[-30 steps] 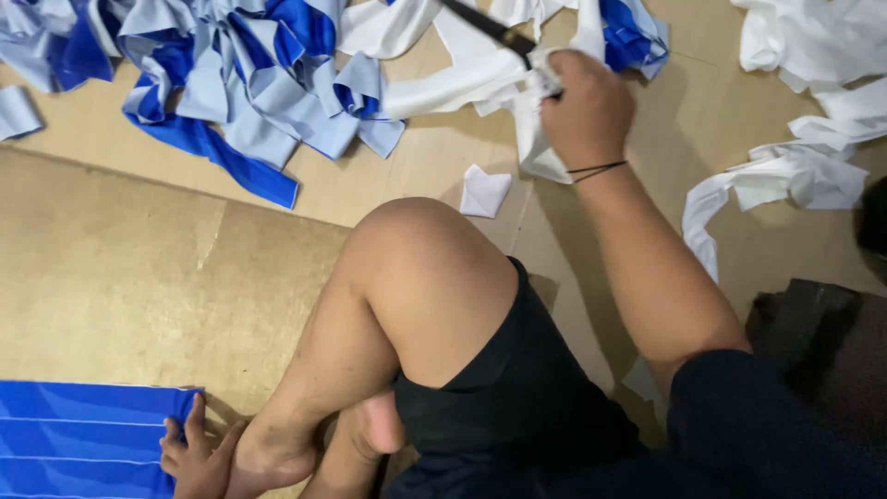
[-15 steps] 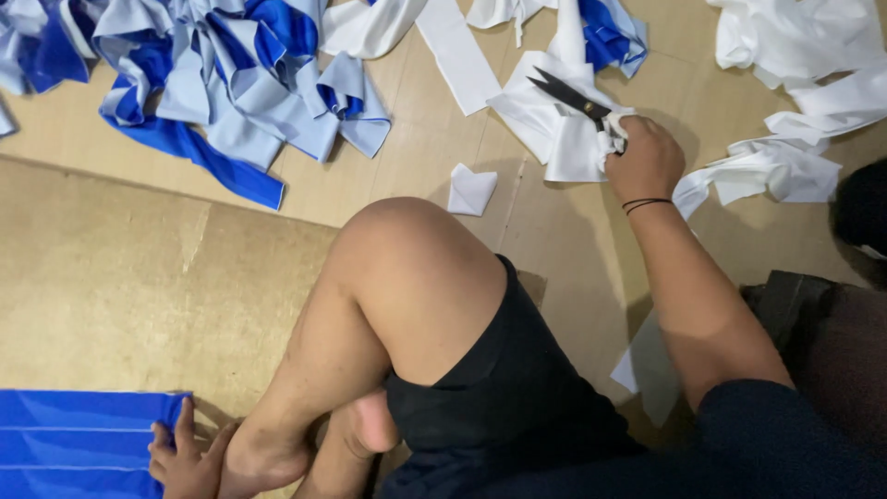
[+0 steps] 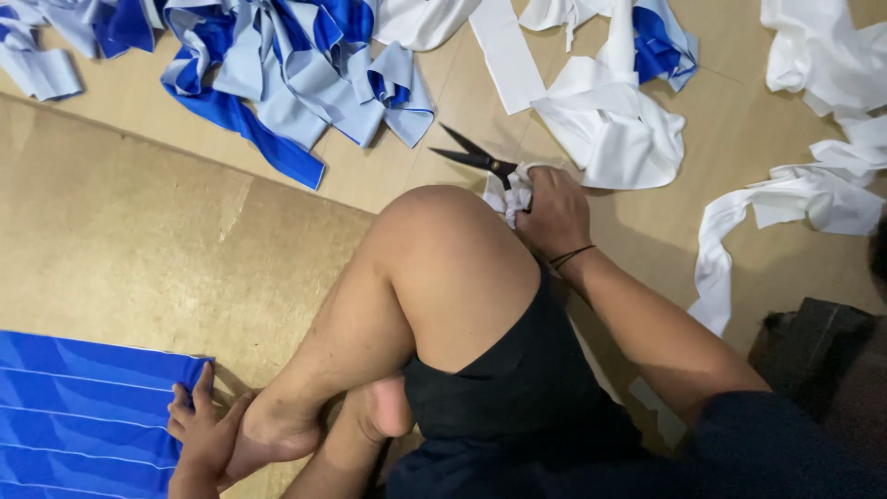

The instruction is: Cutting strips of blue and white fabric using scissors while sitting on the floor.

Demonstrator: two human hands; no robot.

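Observation:
My right hand (image 3: 554, 211) is closed around the handles of black scissors (image 3: 471, 157), just beyond my raised knee. The blades are parted and point left. A small white cloth scrap (image 3: 510, 196) is bunched under the same fingers. My left hand (image 3: 199, 427) rests at the bottom left beside my foot. Its fingers are spread on the edge of a flat blue striped fabric (image 3: 83, 416) and grip nothing.
A brown cardboard sheet (image 3: 139, 249) lies under the blue fabric on the wooden floor. A heap of blue and pale blue strips (image 3: 296, 83) sits at the top left. White strips (image 3: 610, 129) and more white pieces (image 3: 813, 194) lie to the right. A dark object (image 3: 813, 342) stands at the right edge.
My right hand has drawn back from the white pile toward my knee with the scissors, down to where the small white scrap lay. The left hand has stayed on the blue fabric.

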